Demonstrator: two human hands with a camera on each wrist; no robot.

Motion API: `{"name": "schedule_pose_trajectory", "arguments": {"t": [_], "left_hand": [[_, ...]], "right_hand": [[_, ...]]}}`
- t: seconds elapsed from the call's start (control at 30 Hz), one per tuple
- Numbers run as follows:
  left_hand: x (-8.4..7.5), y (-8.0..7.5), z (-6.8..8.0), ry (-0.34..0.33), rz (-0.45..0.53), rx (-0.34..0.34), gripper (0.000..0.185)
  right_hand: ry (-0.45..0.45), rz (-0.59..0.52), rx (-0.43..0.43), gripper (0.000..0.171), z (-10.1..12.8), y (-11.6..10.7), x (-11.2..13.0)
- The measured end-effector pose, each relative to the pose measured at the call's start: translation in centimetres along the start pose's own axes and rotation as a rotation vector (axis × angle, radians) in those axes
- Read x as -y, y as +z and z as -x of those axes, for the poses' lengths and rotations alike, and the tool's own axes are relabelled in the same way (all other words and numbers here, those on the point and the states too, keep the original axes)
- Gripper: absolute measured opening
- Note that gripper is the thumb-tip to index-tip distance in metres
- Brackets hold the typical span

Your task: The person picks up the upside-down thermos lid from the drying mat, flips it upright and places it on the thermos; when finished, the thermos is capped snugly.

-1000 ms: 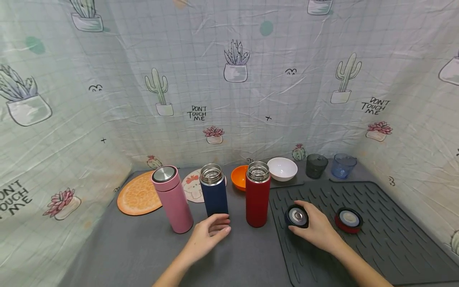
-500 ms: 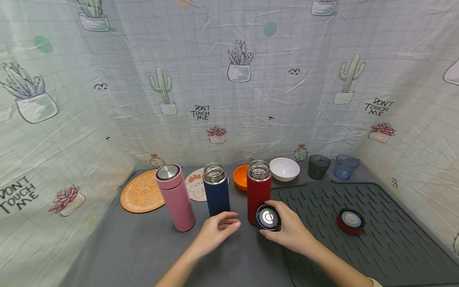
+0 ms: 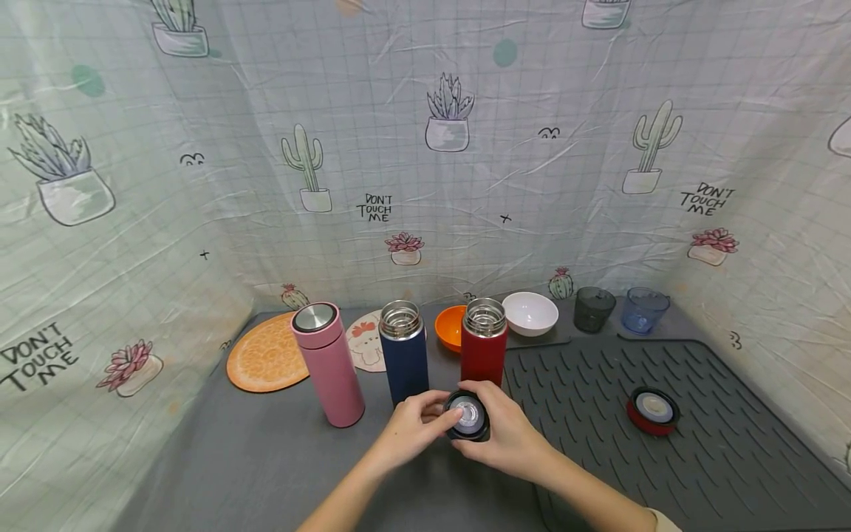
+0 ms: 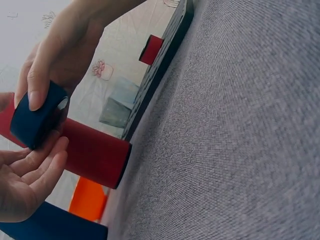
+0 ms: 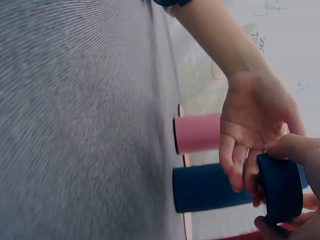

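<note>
Three flasks stand in a row left of the grey ridged mat (image 3: pixel 698 443): we note a capped pink flask (image 3: pixel 327 363), then an open navy flask (image 3: pixel 403 349), then an open red flask (image 3: pixel 484 341) nearest the mat's edge. In front of the red flask, our right hand (image 3: pixel 508 437) curls round the navy lid (image 3: pixel 467 415), held off the table. Our left hand (image 3: pixel 414 428) touches the lid's other side with fingers loosely bent, not clearly gripping.
</note>
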State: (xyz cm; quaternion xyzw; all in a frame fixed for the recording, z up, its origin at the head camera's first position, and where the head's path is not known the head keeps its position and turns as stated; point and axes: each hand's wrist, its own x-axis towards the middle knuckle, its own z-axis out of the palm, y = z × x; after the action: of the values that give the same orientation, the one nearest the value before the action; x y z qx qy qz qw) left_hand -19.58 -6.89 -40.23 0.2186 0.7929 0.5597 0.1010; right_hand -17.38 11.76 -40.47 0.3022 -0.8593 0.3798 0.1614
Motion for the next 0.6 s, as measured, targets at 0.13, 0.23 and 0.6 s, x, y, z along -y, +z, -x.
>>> {"name": "schedule_pose_trajectory", "arguments": {"t": [0.13,0.23,0.6], "left_hand": [[-0.7,-0.1,0.1,-0.008,-0.053,-0.042,0.037],[-1.8,-0.4,0.6,-0.009,-0.052,-0.058,0.034],[-1.7,-1.5,0.8,-0.007,-0.048,-0.078,0.038]], "right_hand": [[-0.024,-0.004,0.001,0.07,-0.5,0.7,0.4],[-0.037,-0.009,-0.007,0.069,-0.9,1.2,0.6],[0.001,-0.087,0.016,0.074,-1.2,1.7,0.7]]}}
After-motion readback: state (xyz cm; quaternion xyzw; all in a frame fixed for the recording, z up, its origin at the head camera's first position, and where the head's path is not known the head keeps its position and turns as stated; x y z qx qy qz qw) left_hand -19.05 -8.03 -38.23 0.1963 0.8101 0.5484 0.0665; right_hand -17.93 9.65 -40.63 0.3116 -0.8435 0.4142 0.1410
